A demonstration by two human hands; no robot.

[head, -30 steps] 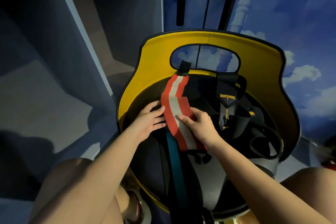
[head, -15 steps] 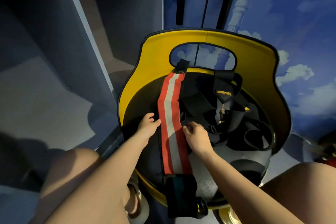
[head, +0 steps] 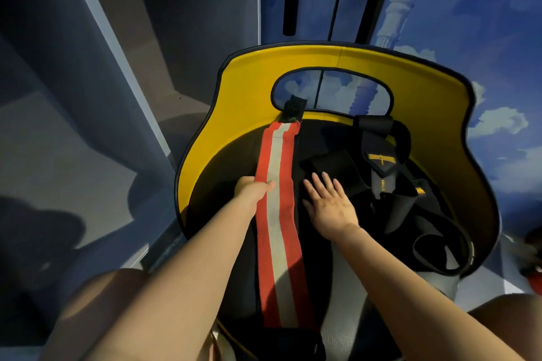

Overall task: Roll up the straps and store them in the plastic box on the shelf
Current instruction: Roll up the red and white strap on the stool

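the red-and-white strap (head: 277, 214) lay flat and straight across the yellow-walled seat (head: 243, 102), black straps (head: 381, 173) heaped just beside it. the left hand (head: 252, 192) pinched the strap's left edge; the right hand (head: 331, 205) lay flat on the black straps, fingers spread.

ahead: tall yellow backrest (head: 252, 102) walls the seat, oval cutout (head: 331, 91) open through it | right: heap of black straps (head: 390, 193) crowds seat | left: open floor (head: 58, 173) beside the chair
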